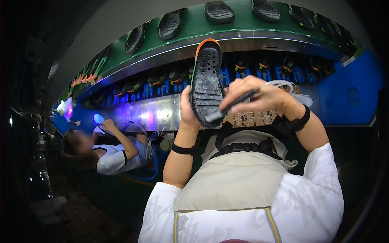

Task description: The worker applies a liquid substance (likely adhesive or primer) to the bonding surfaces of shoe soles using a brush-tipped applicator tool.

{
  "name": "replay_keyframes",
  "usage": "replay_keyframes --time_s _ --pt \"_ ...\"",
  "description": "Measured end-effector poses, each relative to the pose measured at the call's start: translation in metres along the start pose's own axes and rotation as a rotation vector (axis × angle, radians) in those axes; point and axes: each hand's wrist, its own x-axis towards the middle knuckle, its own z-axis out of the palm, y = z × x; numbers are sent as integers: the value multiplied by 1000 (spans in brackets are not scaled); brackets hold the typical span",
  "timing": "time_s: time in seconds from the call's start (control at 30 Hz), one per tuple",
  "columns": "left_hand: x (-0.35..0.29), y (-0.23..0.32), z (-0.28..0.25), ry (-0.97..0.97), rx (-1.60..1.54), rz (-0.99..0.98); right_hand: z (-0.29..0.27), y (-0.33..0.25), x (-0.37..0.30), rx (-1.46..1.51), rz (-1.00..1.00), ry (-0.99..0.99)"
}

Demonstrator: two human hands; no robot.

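Observation:
My left hand [187, 108] is closed around the heel end of a black shoe sole [207, 77], holding it up with its inner face toward me. Orange and green edging runs along the sole's rim, and small holes dot its forefoot. In my right hand [263, 95] is a dark-handled brush [243, 98], slightly blurred. The brush's grey tip lies against the inner face near the heel, where the surface looks wet.
Beyond my hands, several black soles [219, 12] rest on a green conveyor belt [190, 28]. Shoes line a lower level beneath it. Printed cardboard [253, 118] covers part of the metal ledge [168, 111]. A co-worker [117, 156] sits at the left near a glowing lamp [68, 109]; a blue panel [344, 97] stands right.

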Motion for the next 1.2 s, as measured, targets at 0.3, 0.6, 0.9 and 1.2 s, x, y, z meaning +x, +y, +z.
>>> replay_keyframes --time_s 0.3,0.6,0.9,1.2 --pt "-19 -5 -26 93 217 202 32 5 -2 -640 -2 221" --pt "-36 -9 -32 127 420 326 26 -2 4 130 447 339" --pt "-40 -11 -24 149 444 374 32 7 3 112 465 505" --pt "-39 -8 -41 274 409 408 34 24 -11 128 493 359"
